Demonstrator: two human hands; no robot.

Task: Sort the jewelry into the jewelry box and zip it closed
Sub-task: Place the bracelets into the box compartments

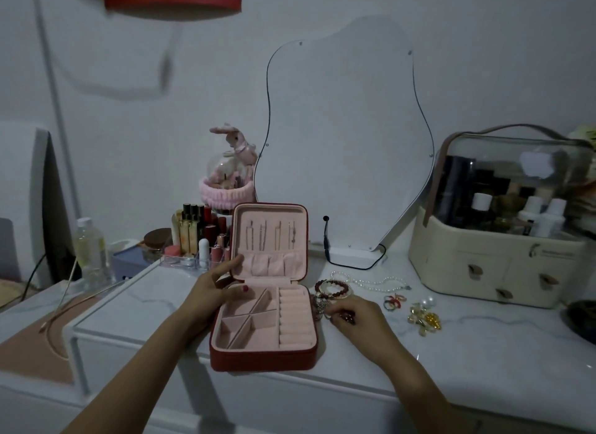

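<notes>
On the white dresser top the red jewelry box lies open, its lid upright at the far end and its long axis running away from the person. The left hand rests loose-fingered against its left hinge side. The right hand curls over a small piece, perhaps a ring, just beside the beaded bracelets.

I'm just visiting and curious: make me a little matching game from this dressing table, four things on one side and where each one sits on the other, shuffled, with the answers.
Things:
1. jewelry box
2. pearl necklace
3. gold brooches
4. pink bunny globe

Places:
A. at the back, left of the mirror
B. open, between the left hand and right hand
C. stretched out in front of the mirror's base
D. farthest right of the loose jewelry, near the cream cosmetics case

Pairs: 1-B, 2-C, 3-D, 4-A
</notes>
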